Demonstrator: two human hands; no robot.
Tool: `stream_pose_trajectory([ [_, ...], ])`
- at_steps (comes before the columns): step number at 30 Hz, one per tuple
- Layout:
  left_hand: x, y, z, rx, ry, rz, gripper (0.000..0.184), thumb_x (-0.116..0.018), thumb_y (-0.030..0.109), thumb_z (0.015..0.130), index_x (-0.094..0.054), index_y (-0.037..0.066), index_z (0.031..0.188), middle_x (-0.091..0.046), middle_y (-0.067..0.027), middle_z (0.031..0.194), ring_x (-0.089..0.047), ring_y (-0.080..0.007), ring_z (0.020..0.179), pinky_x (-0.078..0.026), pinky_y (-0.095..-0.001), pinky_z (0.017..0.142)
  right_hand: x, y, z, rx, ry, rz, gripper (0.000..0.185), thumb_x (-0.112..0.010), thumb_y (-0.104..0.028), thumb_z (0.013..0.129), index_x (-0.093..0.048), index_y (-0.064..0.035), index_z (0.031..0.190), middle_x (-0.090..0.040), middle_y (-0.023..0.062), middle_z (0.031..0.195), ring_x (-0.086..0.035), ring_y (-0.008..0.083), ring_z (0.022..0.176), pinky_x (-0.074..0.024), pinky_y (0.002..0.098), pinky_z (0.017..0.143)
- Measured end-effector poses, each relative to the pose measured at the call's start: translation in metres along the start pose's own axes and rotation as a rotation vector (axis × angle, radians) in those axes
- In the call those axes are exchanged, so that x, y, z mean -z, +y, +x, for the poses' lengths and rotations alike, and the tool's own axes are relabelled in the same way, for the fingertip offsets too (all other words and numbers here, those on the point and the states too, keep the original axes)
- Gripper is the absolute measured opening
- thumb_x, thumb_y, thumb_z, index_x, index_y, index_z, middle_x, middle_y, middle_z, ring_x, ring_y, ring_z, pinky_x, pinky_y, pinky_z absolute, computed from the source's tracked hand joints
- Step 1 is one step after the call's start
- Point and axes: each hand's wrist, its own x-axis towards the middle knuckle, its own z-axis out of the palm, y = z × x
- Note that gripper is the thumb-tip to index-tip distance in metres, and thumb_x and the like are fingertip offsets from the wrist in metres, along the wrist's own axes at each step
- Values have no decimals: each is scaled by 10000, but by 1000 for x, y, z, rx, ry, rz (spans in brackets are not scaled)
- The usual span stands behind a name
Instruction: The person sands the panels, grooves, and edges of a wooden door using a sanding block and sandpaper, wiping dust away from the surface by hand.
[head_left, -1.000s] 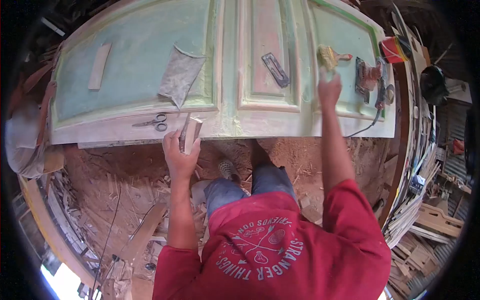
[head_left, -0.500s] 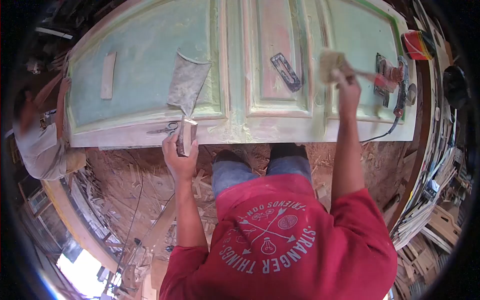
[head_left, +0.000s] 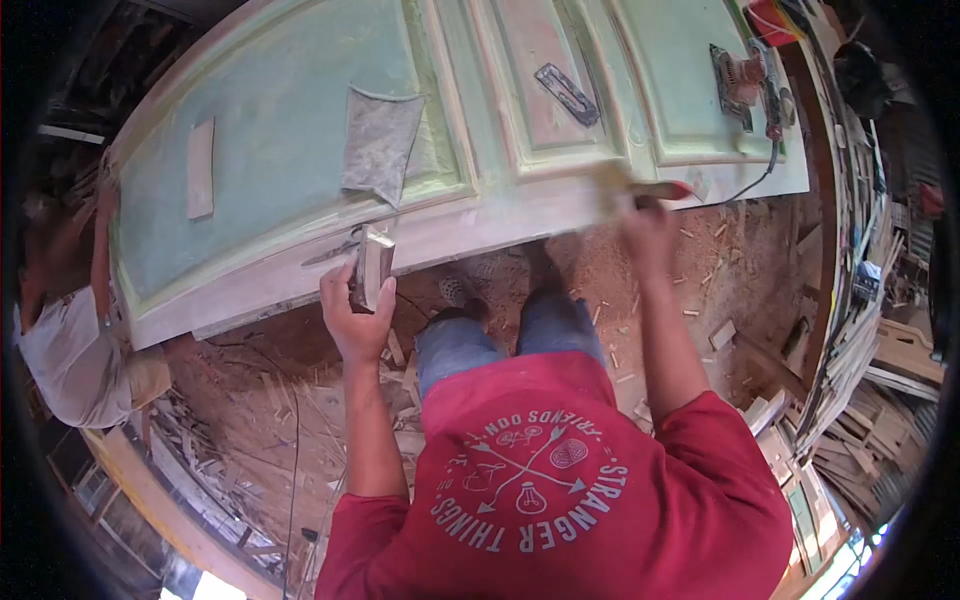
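My left hand (head_left: 352,318) is closed around a small wooden block (head_left: 376,262) with a dark side, upright at the near edge of a pale green panelled door (head_left: 270,150). My right hand (head_left: 650,235) grips a wide brush with a red handle (head_left: 665,190). Its bristles are smeared by motion over the door's front edge strip. Beside the block lie scissors (head_left: 333,252), partly hidden by it. Just beyond, a grey dusty cloth (head_left: 382,145) rests on the door.
On the door lie a flat wooden strip (head_left: 201,168), a dark slotted rectangular tool (head_left: 567,95) and a corded power sander (head_left: 740,85). At the left another person (head_left: 75,350) leans by the door. Wood scraps (head_left: 722,335) litter the floor; stacked boards (head_left: 850,340) stand at right.
My right hand has swept the brush left and toward me, from the right panel to the door's front edge. The view has turned; the left hand keeps the block.
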Motion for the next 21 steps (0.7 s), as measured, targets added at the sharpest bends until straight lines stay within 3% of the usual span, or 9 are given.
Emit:
stream_pose_trajectory([
  [1, 8, -7, -10, 27, -19, -12, 604, -936, 209, 821, -695, 26, 1344, -657, -180, 1196, -657, -369, 1123, -530, -471, 1011, 32, 29, 24, 303, 170, -355, 255, -743, -249, 1007, -787, -2, 1056, -790, 199, 902, -740, 320, 739, -562, 436, 710],
  [5, 18, -22, -18, 21, -68, -53, 622, -945, 213, 807, -698, 26, 1346, -662, -187, 1195, -663, -379, 1116, -534, -476, 1004, 5, 0, -18, 294, 262, -443, 78, -711, -111, 958, -768, -58, 952, -724, 124, 834, -675, 293, 751, -538, 431, 737],
  [7, 20, -12, -12, 7, -99, -78, 613, -944, 211, 808, -697, 20, 1336, -660, -183, 1189, -665, -370, 1102, -537, -462, 997, -73, -14, -55, 478, 204, -448, 216, -795, -212, 906, -653, -50, 891, -666, 190, 842, -668, 414, 791, -512, 525, 678],
  [12, 28, 4, 9, -34, -51, -114, 571, -925, 207, 840, -692, 18, 1326, -659, -153, 1199, -661, -317, 1096, -536, -421, 995, -239, -55, -163, 523, -251, 32, 188, -783, -165, 801, -711, -102, 962, -679, 170, 914, -692, 415, 888, -564, 555, 775],
  [13, 29, 0, 9, -40, 2, -127, 550, -915, 213, 863, -694, 24, 1330, -660, -136, 1209, -657, -292, 1105, -532, -404, 1002, -242, -62, -169, 536, -446, 25, 356, -814, -235, 833, -781, -82, 1152, -755, 175, 1026, -729, 406, 1004, -594, 526, 849],
  [16, 32, -12, 10, -41, 55, -125, 519, -894, 207, 888, -690, 14, 1325, -654, -115, 1234, -647, -267, 1121, -525, -392, 1008, -230, -50, -154, 41, -514, -16, 403, -818, -353, 875, -784, -20, 1101, -783, 229, 1057, -749, 448, 1012, -597, 532, 900],
  [18, 36, -8, 13, 1, 21, -102, 558, -904, 187, 847, -686, 10, 1329, -651, -130, 1223, -656, -304, 1111, -535, -407, 984, -168, -39, -103, -140, -416, -75, 607, -799, -528, 888, -784, 27, 1134, -787, 282, 1079, -773, 416, 1053, -596, 525, 950],
  [19, 34, -7, 12, 9, -4, -115, 555, -900, 189, 851, -685, 9, 1330, -649, -130, 1226, -655, -302, 1113, -535, -406, 982, -132, -30, -80, -140, -266, -94, 559, -778, -420, 932, -782, 55, 1228, -811, 240, 1153, -790, 316, 1090, -601, 433, 956],
  [21, 32, -4, 9, 28, -48, -141, 549, -892, 194, 858, -683, 6, 1330, -646, -129, 1230, -653, -296, 1116, -536, -403, 977, -54, 6, -22, -135, -60, -133, 533, -778, -420, 945, -787, 33, 1225, -824, 176, 1124, -777, 268, 1002, -587, 402, 908],
])
